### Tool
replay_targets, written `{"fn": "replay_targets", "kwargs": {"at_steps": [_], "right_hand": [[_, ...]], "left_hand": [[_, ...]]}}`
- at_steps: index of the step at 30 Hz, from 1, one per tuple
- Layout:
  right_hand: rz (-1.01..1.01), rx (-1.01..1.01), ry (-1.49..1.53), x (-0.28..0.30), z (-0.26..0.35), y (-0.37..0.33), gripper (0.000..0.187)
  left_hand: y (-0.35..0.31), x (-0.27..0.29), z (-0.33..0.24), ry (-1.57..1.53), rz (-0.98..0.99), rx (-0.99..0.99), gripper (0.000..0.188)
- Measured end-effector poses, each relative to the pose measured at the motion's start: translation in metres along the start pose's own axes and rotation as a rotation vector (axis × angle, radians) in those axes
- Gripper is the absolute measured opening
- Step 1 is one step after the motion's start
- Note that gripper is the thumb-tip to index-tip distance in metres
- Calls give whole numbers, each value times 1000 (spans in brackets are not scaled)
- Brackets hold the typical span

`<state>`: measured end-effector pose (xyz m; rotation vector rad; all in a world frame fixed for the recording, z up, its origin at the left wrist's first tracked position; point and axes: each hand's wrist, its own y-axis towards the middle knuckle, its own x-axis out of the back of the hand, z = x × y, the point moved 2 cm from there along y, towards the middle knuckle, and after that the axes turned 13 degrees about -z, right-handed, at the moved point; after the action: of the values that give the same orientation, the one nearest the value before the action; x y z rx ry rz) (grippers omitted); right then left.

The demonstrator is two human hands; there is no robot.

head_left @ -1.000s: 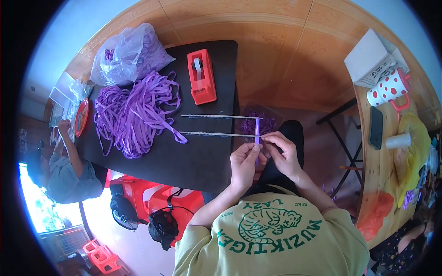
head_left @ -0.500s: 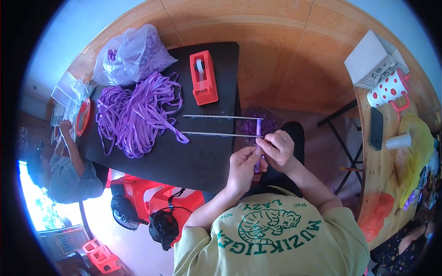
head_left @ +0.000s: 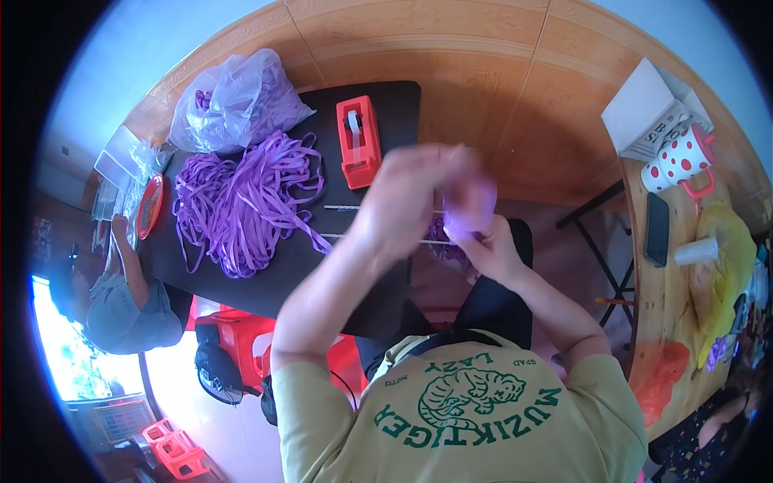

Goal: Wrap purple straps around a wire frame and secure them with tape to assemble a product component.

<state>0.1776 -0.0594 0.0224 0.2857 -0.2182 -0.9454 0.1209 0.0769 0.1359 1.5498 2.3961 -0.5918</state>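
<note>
Two thin metal rods (head_left: 341, 208) stick out past the right edge of the dark table, partly hidden behind my left forearm. My left hand (head_left: 407, 189) is raised over them, its fingers smeared by motion. A purple ribbon (head_left: 475, 205) shows as a blur beside its fingertips, around the rod ends. Close by, my right hand (head_left: 494, 253) pinches the ribbon at the rod ends with thumb and finger. A loose pile of purple ribbon (head_left: 241, 205) lies on the table to the left.
A red tape dispenser (head_left: 359, 153) stands beyond my left hand. A plastic bag (head_left: 229, 105) of ribbon sits behind the pile. At right, a wooden table (head_left: 644, 338) holds a phone (head_left: 657, 229) and a dotted cup (head_left: 676, 161). Another person (head_left: 133, 310) is at far left.
My left hand has risen from below the rod ends, beside my right hand, to above and left of them. My right hand stays near the rod ends.
</note>
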Motion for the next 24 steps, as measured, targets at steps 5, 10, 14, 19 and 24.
{"fn": "replay_targets", "kwargs": {"at_steps": [5,10,14,19,24], "right_hand": [[84,-376,197,-4,-9,21,15],[23,-420,318,3,-18,37,16],[55,-558,382,2,-31,47,14],[-10,-766,437,2,-44,45,11],[-68,-819,477,-2,-45,44,9]], "left_hand": [[67,0,-55,779,-311,-742,24],[-15,-21,-25,468,-71,-495,19],[-86,-5,34,254,151,24,17],[-96,30,143,157,169,304,21],[-84,51,202,160,-66,335,23]]}}
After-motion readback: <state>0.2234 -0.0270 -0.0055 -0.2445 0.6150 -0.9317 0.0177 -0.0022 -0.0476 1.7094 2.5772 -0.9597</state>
